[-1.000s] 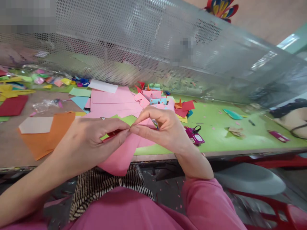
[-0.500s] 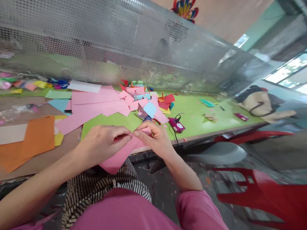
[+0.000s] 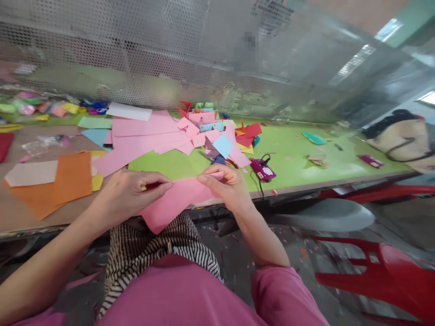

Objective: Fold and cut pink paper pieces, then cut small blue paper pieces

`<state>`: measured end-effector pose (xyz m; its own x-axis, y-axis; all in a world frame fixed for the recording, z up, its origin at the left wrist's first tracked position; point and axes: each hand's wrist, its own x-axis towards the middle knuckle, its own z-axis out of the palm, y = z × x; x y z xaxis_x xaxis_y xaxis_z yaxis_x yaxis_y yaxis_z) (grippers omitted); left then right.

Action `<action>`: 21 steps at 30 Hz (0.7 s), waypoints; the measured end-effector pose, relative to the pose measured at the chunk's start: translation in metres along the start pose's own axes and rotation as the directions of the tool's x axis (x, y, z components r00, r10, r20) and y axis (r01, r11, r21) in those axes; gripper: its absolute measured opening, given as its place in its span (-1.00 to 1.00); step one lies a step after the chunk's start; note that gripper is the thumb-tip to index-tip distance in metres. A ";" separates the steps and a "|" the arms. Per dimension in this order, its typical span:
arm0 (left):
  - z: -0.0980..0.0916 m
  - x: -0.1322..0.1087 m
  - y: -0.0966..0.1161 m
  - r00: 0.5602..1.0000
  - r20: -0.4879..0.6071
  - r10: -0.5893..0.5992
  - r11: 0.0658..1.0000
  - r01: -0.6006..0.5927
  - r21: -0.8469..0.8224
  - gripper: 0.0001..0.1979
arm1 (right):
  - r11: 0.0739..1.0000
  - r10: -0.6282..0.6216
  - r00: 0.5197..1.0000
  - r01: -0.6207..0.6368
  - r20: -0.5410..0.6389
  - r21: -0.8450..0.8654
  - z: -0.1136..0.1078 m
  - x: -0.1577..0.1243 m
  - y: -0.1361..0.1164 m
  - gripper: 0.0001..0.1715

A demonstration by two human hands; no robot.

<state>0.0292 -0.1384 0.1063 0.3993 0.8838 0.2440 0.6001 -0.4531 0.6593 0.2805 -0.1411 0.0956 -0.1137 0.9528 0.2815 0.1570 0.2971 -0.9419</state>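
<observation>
A sheet of pink paper [image 3: 173, 201] is held in front of me, just past the table's near edge. My left hand [image 3: 136, 192] pinches its upper left part between thumb and fingers; something red shows in the gap of that hand, too little to name. My right hand [image 3: 224, 183] grips the upper right end, thumb on the near face. The sheet's lower left corner hangs over my lap. Beyond my hands, scissors with dark blue handles [image 3: 219, 160] lie partly under a light blue paper square [image 3: 223, 146].
Large pink sheets [image 3: 142, 133] and small folded pink pieces [image 3: 205, 118] lie behind my hands. Orange paper [image 3: 73, 174] is at left. A magenta device with a cord [image 3: 263, 170] lies to the right. A red plastic chair [image 3: 390, 271] stands at lower right; perforated metal [image 3: 136, 54] borders the table's back.
My hands have moved apart along the paper's upper edge, from nearly touching to a visible gap. The view has turned, so the table's things appear further right.
</observation>
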 end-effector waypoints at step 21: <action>-0.031 -0.025 -0.063 0.925 -0.141 -0.353 0.853 0.256 -0.455 -0.53 | 0.983 0.148 0.980 -0.131 -0.133 0.125 0.004 0.040 0.033 -0.68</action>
<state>-0.0403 -0.1282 0.0805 0.0599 0.9939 0.0931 0.2983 -0.1068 0.9485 0.2776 -0.0934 0.0756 0.0419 0.9861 0.1610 0.0469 0.1591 -0.9862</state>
